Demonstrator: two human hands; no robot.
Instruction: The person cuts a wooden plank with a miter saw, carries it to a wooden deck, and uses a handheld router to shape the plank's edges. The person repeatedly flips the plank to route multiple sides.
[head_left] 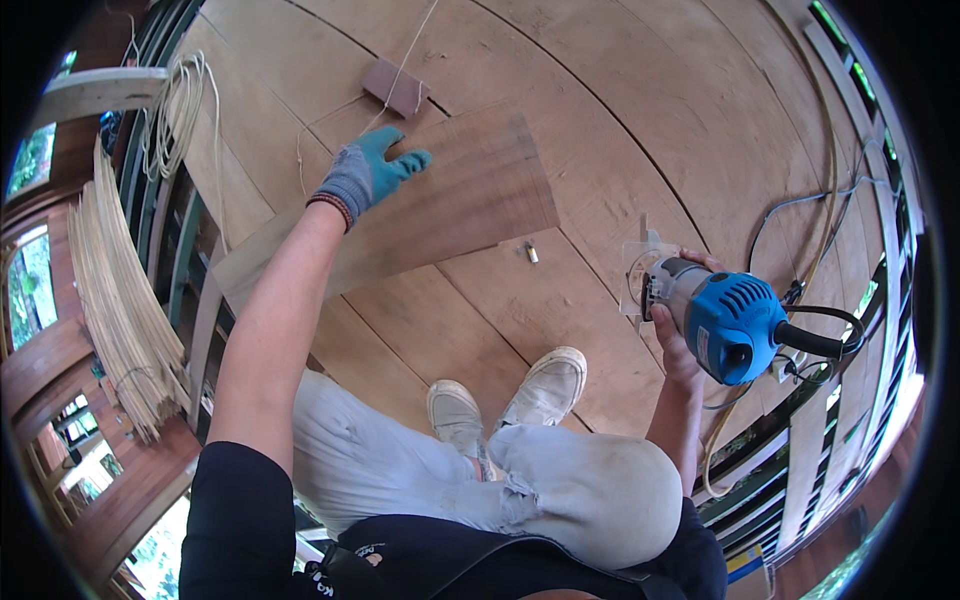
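Note:
My left hand (pixel 372 175), in a teal-and-grey work glove, is over the far edge of a wide brown wooden board (pixel 470 190). Its fingers and thumb are spread, and I cannot tell whether the palm presses on the wood. My right hand (pixel 680 335), bare, is wrapped round a blue-and-grey trim router (pixel 730 320). The router is tipped on its side, its clear base plate (pixel 640 278) facing left toward the board and its black cord trailing off to the right. Just beyond the glove lies a short reddish-brown wood block (pixel 396 88) with a thin white string across it.
A small battery-like cylinder (pixel 532 252) sits near the board's right end, on large plywood sheets (pixel 620 180). Coiled rope (pixel 180 115) and a bundle of thin wood strips (pixel 125 300) are at left. Cords (pixel 828 230) run along the slatted edge at right. My shoes (pixel 540 390) are close.

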